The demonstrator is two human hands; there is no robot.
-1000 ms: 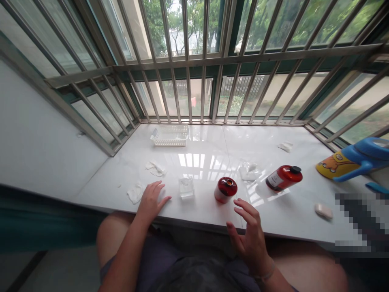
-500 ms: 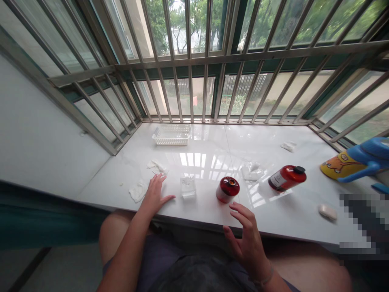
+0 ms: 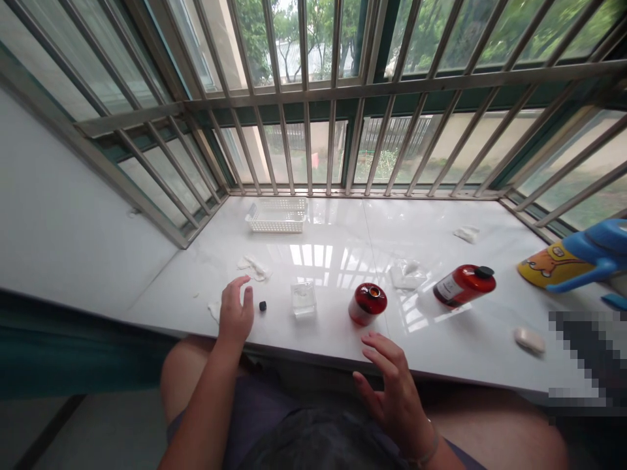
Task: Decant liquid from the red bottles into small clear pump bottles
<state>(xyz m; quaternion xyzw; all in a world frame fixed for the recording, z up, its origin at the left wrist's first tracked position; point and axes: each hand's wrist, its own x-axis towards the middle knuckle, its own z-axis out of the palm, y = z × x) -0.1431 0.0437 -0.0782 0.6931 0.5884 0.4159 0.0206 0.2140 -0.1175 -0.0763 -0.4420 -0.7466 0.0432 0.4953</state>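
Note:
Over the near left part of the white ledge, my left hand (image 3: 236,312) is open and holds nothing, its thumb raised. A small black cap (image 3: 263,305) lies just to its right. A clear box (image 3: 304,300) stands farther right, what looks like liquid inside. The uncapped dark red bottle (image 3: 366,305) stands upright, its round opening showing on top. Near it, at the front edge, my right hand (image 3: 392,385) is open with bent fingers apart, touching nothing. Crumpled white tissue (image 3: 253,267) lies beyond my left hand; another tissue (image 3: 212,311) is partly hidden behind it.
A white perforated basket (image 3: 276,222) sits near the barred window. To the right are a clear plastic wrapper (image 3: 408,275), a red bottle with black cap (image 3: 464,286), a pale oval object (image 3: 529,341), a crumpled tissue (image 3: 467,234) and a blue-and-yellow jug (image 3: 563,261).
My left hand has drawn back to the left, and the black cap now shows on the ledge beside it. My right hand has shifted slightly left and down, away from the uncapped bottle.

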